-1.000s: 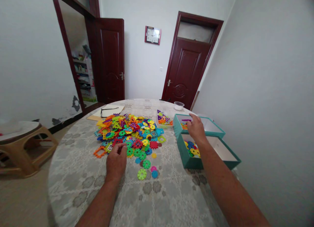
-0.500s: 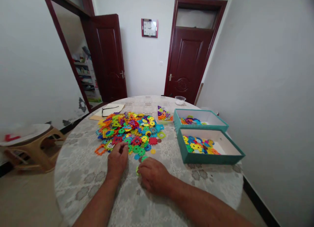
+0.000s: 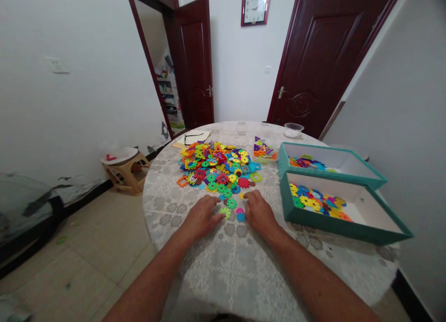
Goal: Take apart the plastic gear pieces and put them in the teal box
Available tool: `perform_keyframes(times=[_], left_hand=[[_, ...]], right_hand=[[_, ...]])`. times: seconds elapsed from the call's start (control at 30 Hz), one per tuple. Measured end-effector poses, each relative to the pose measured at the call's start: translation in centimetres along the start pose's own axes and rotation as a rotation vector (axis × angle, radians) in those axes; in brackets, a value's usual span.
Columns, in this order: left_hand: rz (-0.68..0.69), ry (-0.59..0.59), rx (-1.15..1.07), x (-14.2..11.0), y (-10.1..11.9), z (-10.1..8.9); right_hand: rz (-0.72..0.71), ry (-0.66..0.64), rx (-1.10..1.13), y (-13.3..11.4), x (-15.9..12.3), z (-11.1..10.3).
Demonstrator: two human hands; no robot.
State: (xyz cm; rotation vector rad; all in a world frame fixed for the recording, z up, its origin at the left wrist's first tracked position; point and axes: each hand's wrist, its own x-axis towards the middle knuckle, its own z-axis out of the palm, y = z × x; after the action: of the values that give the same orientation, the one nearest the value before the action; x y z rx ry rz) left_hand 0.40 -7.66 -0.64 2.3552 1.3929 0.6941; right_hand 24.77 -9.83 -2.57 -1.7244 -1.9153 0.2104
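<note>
My left hand (image 3: 202,214) rests low over the near side of the table with thumb and index finger apart. Its thumb touches or nearly touches a lime-green notched disc (image 3: 226,213), and its fingers reach toward a small blue piece (image 3: 221,198). Facing it, my right hand (image 3: 259,214) has its fingers bent down and somewhat apart, the tips at a small yellow piece (image 3: 241,196). Between the hands lie a green disc (image 3: 231,204), a pink piece (image 3: 240,211) and a blue disc (image 3: 240,217). Just beyond is a heap of colourful plastic interlocking pieces (image 3: 212,161).
Two teal boxes (image 3: 343,228) with pieces in them stand on the right. Behind the heap are a small clear tray (image 3: 266,161) of pieces, a clear bowl (image 3: 293,130), and glasses (image 3: 193,139) on paper. A patterned cloth covers the round table (image 3: 216,271).
My right hand left the far box, came to the loose discs, and now sits to their right. My left hand moved from the heap's edge toward the near discs, its fingers spreading. The view turned left.
</note>
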Motion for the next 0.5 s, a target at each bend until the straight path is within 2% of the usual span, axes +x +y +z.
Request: perform_keyframes(times=[0.13,0.27,0.37,0.5], left_hand=[[0.024,-0.03,0.165,-1.4,0.6,1.7],[0.054,-0.006,0.179,-1.5,0.9,2.0],[0.036,-0.004,0.17,-1.4,1.0,1.8],[0.015,-0.005,0.192,-1.4,1.2,1.9]], right_hand=[[-0.004,-0.179,-0.021,1.2,0.1,-2.0],[-0.077,-0.285,0.038,0.6,-0.3,-3.3],[-0.106,-0.315,0.004,-0.6,-0.9,-3.2],[-0.096,-0.287,-0.003,-1.3,-1.3,-2.4]])
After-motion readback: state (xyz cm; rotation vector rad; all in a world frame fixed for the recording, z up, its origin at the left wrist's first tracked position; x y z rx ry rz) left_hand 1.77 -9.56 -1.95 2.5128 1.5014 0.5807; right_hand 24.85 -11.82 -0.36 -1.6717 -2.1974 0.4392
